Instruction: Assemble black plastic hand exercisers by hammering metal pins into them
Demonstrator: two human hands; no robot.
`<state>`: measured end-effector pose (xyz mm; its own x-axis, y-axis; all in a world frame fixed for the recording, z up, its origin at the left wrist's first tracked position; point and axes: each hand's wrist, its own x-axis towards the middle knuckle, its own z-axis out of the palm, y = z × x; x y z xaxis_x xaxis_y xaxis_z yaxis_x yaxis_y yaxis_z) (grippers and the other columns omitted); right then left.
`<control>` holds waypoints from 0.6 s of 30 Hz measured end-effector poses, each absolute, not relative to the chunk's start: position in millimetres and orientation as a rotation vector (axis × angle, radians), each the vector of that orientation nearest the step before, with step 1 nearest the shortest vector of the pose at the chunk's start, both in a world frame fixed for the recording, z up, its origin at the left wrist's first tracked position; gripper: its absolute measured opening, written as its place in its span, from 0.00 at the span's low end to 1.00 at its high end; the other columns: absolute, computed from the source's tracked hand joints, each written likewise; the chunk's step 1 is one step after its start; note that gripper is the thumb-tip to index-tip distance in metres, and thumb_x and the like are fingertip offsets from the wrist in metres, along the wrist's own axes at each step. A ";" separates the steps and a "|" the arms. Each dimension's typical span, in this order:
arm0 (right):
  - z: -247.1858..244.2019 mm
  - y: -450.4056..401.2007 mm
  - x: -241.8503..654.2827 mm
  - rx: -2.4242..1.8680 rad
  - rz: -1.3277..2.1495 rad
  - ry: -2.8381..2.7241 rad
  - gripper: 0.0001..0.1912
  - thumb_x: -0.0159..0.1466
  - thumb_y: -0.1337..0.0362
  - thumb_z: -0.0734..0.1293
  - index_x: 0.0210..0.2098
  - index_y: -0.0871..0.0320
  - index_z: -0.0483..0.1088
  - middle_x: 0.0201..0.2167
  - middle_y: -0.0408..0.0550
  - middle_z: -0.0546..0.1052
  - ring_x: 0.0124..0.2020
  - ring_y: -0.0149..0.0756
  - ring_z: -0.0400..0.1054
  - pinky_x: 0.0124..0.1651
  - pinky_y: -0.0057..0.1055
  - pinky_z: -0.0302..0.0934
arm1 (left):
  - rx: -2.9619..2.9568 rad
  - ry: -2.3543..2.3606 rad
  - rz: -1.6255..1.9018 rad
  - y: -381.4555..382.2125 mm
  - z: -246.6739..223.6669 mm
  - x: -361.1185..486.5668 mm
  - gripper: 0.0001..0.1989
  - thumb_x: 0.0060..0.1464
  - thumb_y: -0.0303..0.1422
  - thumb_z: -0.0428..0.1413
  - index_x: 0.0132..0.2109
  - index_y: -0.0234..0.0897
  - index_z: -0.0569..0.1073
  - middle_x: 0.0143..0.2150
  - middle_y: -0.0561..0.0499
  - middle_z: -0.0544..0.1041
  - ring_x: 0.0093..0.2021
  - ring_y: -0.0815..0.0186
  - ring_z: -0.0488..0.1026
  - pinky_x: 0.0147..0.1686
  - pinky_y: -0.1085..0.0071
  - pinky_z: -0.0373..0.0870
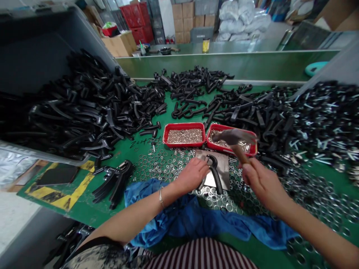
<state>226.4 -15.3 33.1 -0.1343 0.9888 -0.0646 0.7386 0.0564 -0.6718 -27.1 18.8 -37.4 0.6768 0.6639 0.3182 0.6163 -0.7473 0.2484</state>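
My left hand grips a curved black plastic handle, which lies on a square steel plate with a small metal fitting at its top end. My right hand is raised above the plate, shut on a wooden-handled hammer. The blurred hammer head is over a red plastic tray of small silver parts. A second red tray, also full of tiny silver parts, stands to its left. Loose metal rings cover the green mat around the plate.
A blue cloth lies under my forearms. Heaps of black handles spill from a grey bin at left and spread along the back. Black-and-silver parts are heaped at right. Assembled black handles lie at left, beside yellow-black tape.
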 end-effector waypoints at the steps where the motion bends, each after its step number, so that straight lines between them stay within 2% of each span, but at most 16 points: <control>1: 29.2 -8.5 225.8 -1.750 0.799 -2.024 0.21 0.70 0.46 0.53 0.34 0.54 0.65 0.24 0.47 0.72 0.26 0.39 0.68 0.31 0.33 0.59 | 2.789 1.040 0.571 16.4 -38.6 -27.2 0.16 0.69 0.33 0.43 0.50 0.32 0.73 0.48 0.43 0.76 0.51 0.57 0.70 0.54 0.58 0.65; 5: 17.7 6.5 225.1 -1.748 0.894 -2.199 0.23 0.71 0.47 0.50 0.32 0.54 0.64 0.26 0.47 0.75 0.28 0.39 0.70 0.32 0.32 0.59 | 2.797 1.048 0.533 17.2 -42.0 -26.4 0.17 0.70 0.33 0.42 0.51 0.32 0.73 0.47 0.43 0.76 0.50 0.58 0.70 0.53 0.58 0.65; 10: 10.1 3.8 228.9 -1.847 0.666 -2.263 0.19 0.71 0.49 0.53 0.36 0.55 0.65 0.26 0.48 0.74 0.27 0.41 0.69 0.30 0.32 0.56 | 2.743 1.133 0.525 13.5 -30.4 -25.6 0.17 0.69 0.35 0.42 0.49 0.32 0.73 0.46 0.43 0.76 0.50 0.58 0.70 0.53 0.59 0.65; 12: 6.6 2.3 233.3 -1.829 0.796 -2.222 0.20 0.70 0.48 0.53 0.34 0.55 0.66 0.25 0.47 0.74 0.27 0.40 0.69 0.30 0.32 0.56 | 2.694 1.287 0.510 6.5 -23.4 -25.5 0.17 0.68 0.39 0.44 0.47 0.32 0.73 0.45 0.42 0.75 0.48 0.57 0.70 0.51 0.58 0.65; 15: 6.5 -4.9 236.9 -1.729 1.091 -1.954 0.24 0.70 0.43 0.53 0.33 0.54 0.67 0.22 0.44 0.71 0.23 0.36 0.66 0.27 0.30 0.57 | 2.597 1.579 0.369 -5.7 -18.0 -21.3 0.24 0.63 0.50 0.48 0.42 0.31 0.73 0.40 0.40 0.75 0.43 0.53 0.71 0.46 0.56 0.66; 17: 9.7 -14.2 234.7 -1.709 1.245 -1.696 0.25 0.68 0.41 0.54 0.35 0.54 0.67 0.20 0.41 0.68 0.18 0.32 0.62 0.20 0.28 0.54 | 2.556 1.680 0.218 -11.5 -18.1 -14.1 0.26 0.60 0.52 0.51 0.42 0.30 0.73 0.38 0.39 0.75 0.40 0.53 0.72 0.43 0.56 0.67; 18: 11.0 -20.0 233.0 -1.701 1.312 -1.574 0.26 0.67 0.39 0.54 0.37 0.54 0.67 0.19 0.40 0.68 0.15 0.31 0.59 0.17 0.28 0.51 | 2.542 1.697 0.158 -13.1 -18.3 -9.9 0.24 0.60 0.50 0.53 0.42 0.29 0.73 0.38 0.39 0.75 0.39 0.53 0.73 0.41 0.57 0.68</control>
<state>233.0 -20.0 11.0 -0.1175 0.9395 -0.3217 0.4859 -0.2282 -0.8437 -9.9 -13.1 -18.3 0.3809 0.9237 0.0407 0.9154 -0.3830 0.1243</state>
